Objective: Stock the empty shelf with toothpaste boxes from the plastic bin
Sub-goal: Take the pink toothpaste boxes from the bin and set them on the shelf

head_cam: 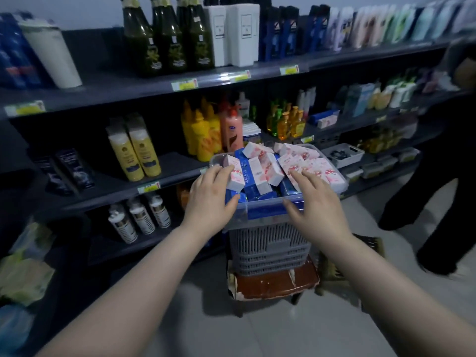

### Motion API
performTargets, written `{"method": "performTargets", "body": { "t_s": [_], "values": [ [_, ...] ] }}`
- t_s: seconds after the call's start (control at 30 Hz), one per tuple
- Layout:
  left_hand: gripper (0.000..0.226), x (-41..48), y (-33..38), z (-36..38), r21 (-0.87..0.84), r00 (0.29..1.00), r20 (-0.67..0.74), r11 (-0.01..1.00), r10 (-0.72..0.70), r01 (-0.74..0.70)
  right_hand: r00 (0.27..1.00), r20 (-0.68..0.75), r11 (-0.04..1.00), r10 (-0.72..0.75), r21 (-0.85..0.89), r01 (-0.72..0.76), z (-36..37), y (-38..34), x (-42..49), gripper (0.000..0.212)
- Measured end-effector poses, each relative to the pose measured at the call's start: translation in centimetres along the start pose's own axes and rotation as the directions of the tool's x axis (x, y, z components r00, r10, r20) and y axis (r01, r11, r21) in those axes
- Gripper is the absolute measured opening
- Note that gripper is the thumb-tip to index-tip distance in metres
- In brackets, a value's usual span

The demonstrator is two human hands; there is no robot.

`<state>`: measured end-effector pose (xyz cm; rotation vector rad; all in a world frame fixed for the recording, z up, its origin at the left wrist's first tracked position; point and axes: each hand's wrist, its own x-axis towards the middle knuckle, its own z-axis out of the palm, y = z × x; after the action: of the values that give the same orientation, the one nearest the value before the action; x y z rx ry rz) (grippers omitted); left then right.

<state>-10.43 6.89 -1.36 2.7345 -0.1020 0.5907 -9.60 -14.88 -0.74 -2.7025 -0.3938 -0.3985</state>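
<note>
— Where are the toothpaste boxes just now?

— All in the plastic bin (268, 205), heaped above its rim. There are pink-and-white boxes (306, 161) on top and blue boxes (253, 190) under them. The bin sits on a grey basket (269, 249), which stands on a worn brown stool (277, 282) on the floor, just in front of the shelves.

— And the hands?

— Both reach over the bin. The left hand (210, 199) has its fingers (221, 173) laid fairly straight across a single pink box (235, 177) at the bin's left end. Its thumb is spread apart near the front rim. It touches the box but isn't clasped round it, as far as I can see. The right hand (315, 202) is spread wide, fingers loose over the pink boxes on the right side, thumb by the front rim, holding nothing.

— The shelf?

— The middle shelf (177, 163) shows a bare dark stretch between the pale yellow bottles (134, 148) and the orange-yellow bottles (203, 132). Off to the right, someone in dark clothes (453, 176) stands in the aisle, blurred.
</note>
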Motion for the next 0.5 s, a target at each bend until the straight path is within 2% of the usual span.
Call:
{"method": "performTargets", "body": {
  "t_s": [0.23, 0.4, 0.5],
  "values": [
    [0.062, 6.1, -2.2, 6.2, -0.079, 0.980, 0.161, 0.988, -0.121, 0.135, 0.996, 0.048, 0.998, 0.070, -0.011, -0.069, 3.2, 4.2, 6.4, 0.061],
    [0.064, 10.5, -2.4, 9.5, -0.085, 0.950, 0.196, 0.961, -0.242, 0.262, 0.984, 0.120, 0.992, 0.128, -0.031, -0.126, 6.0, 7.3, 12.3, 0.063],
    [0.064, 12.7, -2.8, 10.8, -0.075, 0.911, 0.217, 0.924, -0.351, 0.374, 0.969, 0.194, 0.985, 0.151, -0.117, -0.130, 7.3, 8.4, 15.5, 0.060]
  ]
}}
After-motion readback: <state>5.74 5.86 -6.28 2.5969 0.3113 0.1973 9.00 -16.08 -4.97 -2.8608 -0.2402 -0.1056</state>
